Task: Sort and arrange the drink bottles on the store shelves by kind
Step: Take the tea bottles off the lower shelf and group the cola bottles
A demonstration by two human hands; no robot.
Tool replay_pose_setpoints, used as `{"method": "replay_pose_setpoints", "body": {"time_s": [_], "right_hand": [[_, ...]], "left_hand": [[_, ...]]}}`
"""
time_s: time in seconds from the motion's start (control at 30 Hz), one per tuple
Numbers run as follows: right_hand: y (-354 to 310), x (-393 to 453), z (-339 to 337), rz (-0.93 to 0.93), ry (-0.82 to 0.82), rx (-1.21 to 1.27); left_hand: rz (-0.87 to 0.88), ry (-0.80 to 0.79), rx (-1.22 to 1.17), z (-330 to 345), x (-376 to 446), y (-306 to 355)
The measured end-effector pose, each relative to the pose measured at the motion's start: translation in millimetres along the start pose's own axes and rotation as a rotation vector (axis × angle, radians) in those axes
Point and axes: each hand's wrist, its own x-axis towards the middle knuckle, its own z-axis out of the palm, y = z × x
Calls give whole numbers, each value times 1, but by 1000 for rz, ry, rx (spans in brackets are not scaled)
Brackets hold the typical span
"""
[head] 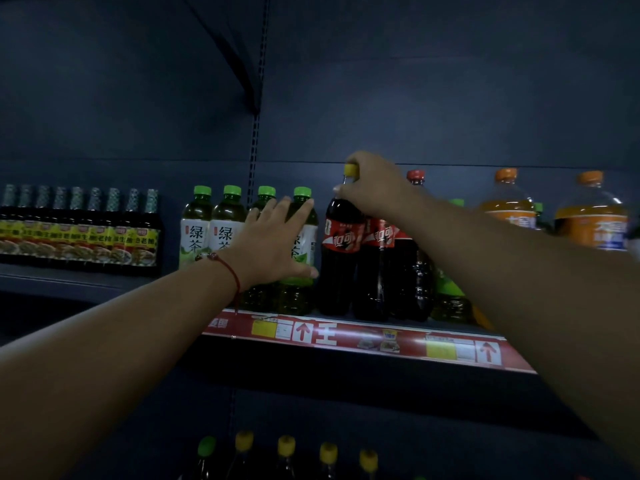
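Observation:
Several green tea bottles [195, 226] with green caps stand in a row on the shelf [349, 336]. My left hand [273, 239] lies flat with fingers spread against the two rightmost of them. To their right stand dark cola bottles with red labels. My right hand [372, 183] grips the neck of the leftmost cola bottle [337, 261], just under its yellow cap. A second cola bottle [417, 258] with a red cap stands behind my right wrist. Another green tea bottle [450, 292] is partly hidden by my right forearm.
Two large orange drink bottles [588, 216] stand at the shelf's right end. A row of dark sauce bottles [86, 230] fills the neighbouring shelf to the left. Yellow-capped bottles [285, 452] and a green-capped one stand on the shelf below. A dark back panel rises above.

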Motion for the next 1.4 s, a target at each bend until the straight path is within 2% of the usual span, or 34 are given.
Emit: {"method": "replay_pose_setpoints", "body": {"time_s": [0.1,0.3,0.43,0.53,0.73,0.87,0.97,1.03,1.1,1.2,1.3,1.4], "right_hand": [[-5,-23,-16,-11,-2,39],[-15,-94,-35,-128,118,71],[-24,-133,-64,-176,214,116],[-23,-160,-83,-128,199,241],[-8,-231,-86,-8,55,552],[11,-296,-52,199,-152,712],[34,-353,-15,357,-415,713],[45,-389,5,425,-613,815],[51,-422,25,502,-719,900],[58,-464,62,553,-687,791],[66,-492,94,617,-644,633],[78,-517,113,711,-679,654]], "left_hand": [[17,33,-174,-9,-14,18],[68,97,-737,-20,-44,63],[2,147,-1030,-32,-71,97],[-35,151,-1163,-41,-98,120],[-190,140,-1524,-29,-176,177],[-452,135,-1805,9,-219,207],[-641,22,-1906,37,-252,223],[-740,-101,-1930,58,-271,228],[-864,-225,-1965,77,-286,233],[-1002,-235,-1978,101,-305,241],[-987,-307,-1983,117,-325,249],[-971,-358,-1868,138,-342,256]]}}
